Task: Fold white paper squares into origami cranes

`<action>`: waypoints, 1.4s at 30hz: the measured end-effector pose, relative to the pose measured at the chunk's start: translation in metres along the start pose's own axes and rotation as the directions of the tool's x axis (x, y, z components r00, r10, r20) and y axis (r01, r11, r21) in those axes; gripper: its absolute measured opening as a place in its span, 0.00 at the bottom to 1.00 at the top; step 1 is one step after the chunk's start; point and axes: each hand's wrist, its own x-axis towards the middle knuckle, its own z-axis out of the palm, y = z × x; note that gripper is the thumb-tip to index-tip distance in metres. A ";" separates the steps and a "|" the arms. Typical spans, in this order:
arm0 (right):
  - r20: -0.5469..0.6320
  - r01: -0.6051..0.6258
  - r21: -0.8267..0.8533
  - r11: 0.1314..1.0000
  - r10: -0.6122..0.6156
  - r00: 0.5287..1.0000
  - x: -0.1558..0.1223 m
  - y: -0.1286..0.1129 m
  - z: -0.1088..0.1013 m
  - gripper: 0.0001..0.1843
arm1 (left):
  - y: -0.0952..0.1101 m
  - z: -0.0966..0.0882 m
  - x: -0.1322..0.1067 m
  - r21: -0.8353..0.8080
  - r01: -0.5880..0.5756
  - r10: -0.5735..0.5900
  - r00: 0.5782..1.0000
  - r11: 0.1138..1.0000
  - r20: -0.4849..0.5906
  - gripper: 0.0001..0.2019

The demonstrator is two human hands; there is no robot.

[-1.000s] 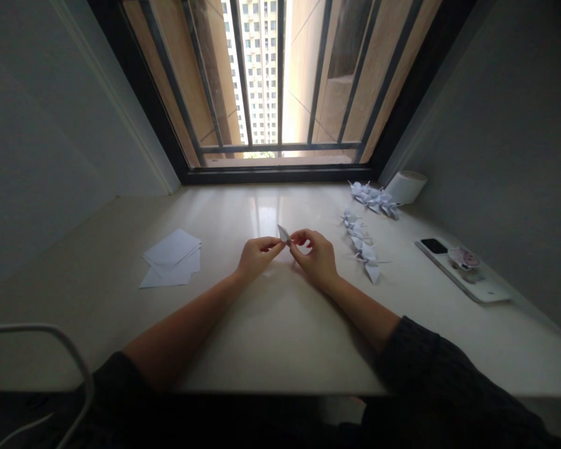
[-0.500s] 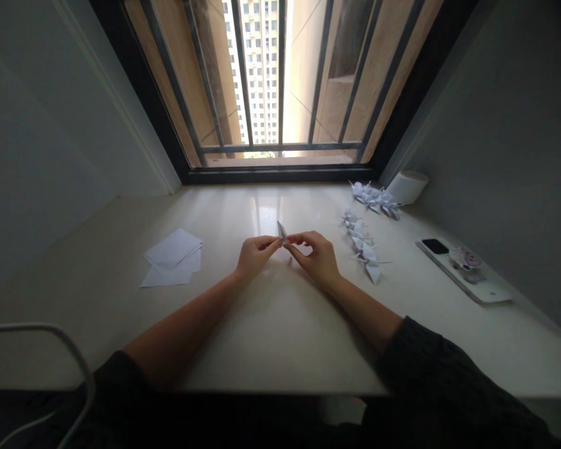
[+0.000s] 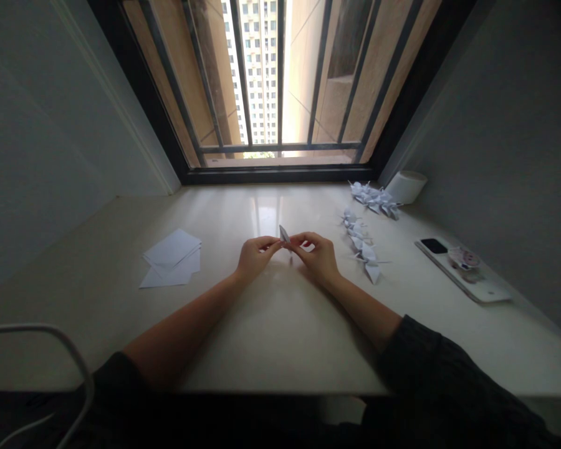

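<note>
Between my two hands, just above the pale sill, is a small folded piece of paper with a narrow point sticking up. My left hand pinches its left side between thumb and fingers. From the other side, my right hand is closed on it too, thumb and fingertips pressed together. The fingers hide most of its lower part. Right of my right hand lies a row of white folded paper cranes. A second cluster of paper cranes sits farther back.
White paper sheets lie stacked on the left of the sill. A white roll rests by the right wall. Nearer on the right lies a phone with a round grip. A pale cable loops at the lower left. A barred window closes the back.
The folded paper's upright point has tilted and dropped slightly between my fingers. My fingertips have shifted a little; both arms stay almost where they were.
</note>
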 end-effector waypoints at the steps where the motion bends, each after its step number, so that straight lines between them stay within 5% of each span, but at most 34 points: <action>1: -0.001 -0.021 0.027 0.999 0.021 1.000 0.001 0.001 0.001 0.12 | 0.000 0.000 0.000 0.008 -0.004 0.004 1.000 1.000 -0.007 0.15; 10: 0.059 -0.265 0.310 0.913 0.260 0.964 0.005 0.017 0.010 0.16 | 0.008 0.002 -0.004 0.033 0.019 -0.016 0.996 0.999 -0.082 0.14; 18: 0.099 -0.290 0.394 0.872 0.273 0.957 0.004 0.011 0.009 0.15 | 0.010 0.002 -0.005 -0.021 -0.052 0.050 0.993 0.998 -0.108 0.12; 25: 0.158 -0.302 0.536 0.788 0.258 0.953 0.003 0.009 0.012 0.14 | 0.007 0.001 -0.002 -0.214 0.022 -0.038 0.997 0.977 -0.070 0.15; 34: 0.133 -0.296 0.419 0.859 0.264 0.955 0.003 0.012 0.012 0.17 | 0.002 0.002 0.002 -0.418 0.142 -0.147 0.989 0.897 0.019 0.21; 42: 0.082 -0.177 0.124 0.976 0.168 0.982 -0.001 0.008 0.008 0.17 | 0.008 0.001 0.001 -0.250 0.166 -0.166 0.986 0.954 0.019 0.14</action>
